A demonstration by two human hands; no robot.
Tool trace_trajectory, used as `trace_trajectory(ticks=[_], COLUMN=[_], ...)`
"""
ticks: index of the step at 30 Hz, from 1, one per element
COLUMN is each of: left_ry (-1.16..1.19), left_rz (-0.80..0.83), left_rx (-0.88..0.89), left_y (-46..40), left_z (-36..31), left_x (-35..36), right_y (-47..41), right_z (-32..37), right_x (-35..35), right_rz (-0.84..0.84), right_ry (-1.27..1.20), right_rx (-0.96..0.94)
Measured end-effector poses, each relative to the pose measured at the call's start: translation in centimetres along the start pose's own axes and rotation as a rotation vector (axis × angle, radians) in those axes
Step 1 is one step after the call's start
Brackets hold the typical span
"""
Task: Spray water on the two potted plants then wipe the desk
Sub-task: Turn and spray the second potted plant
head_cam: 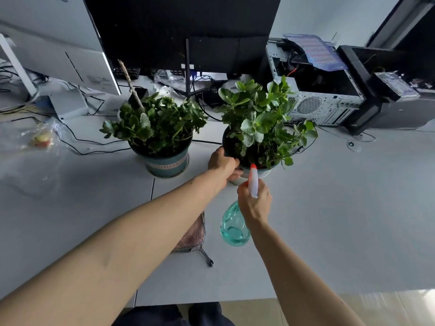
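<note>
Two green potted plants stand on the white desk [341, 196]. The left plant [155, 123] grows in a teal pot with a pale band. The right plant [261, 121] sits in a dark-rimmed pot, and my left hand [223, 164] grips that pot's near-left rim. My right hand [255, 203] holds a clear teal spray bottle [234, 228] by its white head, with the orange nozzle tip pointing at the right plant's lower leaves. A pinkish mesh cloth [193, 236] lies on the desk, partly hidden under my left forearm.
A large dark monitor [183, 27] and a white monitor [58, 48] stand behind the plants. An open computer case [315, 90] sits at the back right. Black cables [89, 147] and a plastic bag [40, 137] lie at the left. The desk's front edge runs along the bottom.
</note>
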State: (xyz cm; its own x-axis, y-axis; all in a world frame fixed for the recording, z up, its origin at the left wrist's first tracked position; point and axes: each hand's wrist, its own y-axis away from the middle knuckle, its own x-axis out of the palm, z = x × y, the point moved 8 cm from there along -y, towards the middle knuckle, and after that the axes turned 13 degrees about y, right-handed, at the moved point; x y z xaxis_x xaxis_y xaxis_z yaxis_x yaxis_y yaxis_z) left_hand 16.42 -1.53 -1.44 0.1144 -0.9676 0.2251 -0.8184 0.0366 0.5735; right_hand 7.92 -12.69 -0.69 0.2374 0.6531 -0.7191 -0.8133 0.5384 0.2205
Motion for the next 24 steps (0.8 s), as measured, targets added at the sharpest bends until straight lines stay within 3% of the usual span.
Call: trace_trajectory(ticks=[7, 20, 24], left_ry=[-0.065, -0.073, -0.071], left_rz=[0.024, 0.069, 0.075], left_rx=[-0.021, -0.034, -0.040], left_y=[-1.0, -1.7, -1.8], left_z=[-1.3, -1.8, -1.8], left_x=[-0.5, -0.7, -0.8], right_y=[0.0, -0.8, -1.2], right_z=[0.9, 1.3, 0.7], right_x=[0.6, 0.9, 0.5], right_rz=[0.077, 0.028, -0.039], right_ry=[-0.018, 0.030, 0.012], right_rx=[-0.068, -0.094, -0.013])
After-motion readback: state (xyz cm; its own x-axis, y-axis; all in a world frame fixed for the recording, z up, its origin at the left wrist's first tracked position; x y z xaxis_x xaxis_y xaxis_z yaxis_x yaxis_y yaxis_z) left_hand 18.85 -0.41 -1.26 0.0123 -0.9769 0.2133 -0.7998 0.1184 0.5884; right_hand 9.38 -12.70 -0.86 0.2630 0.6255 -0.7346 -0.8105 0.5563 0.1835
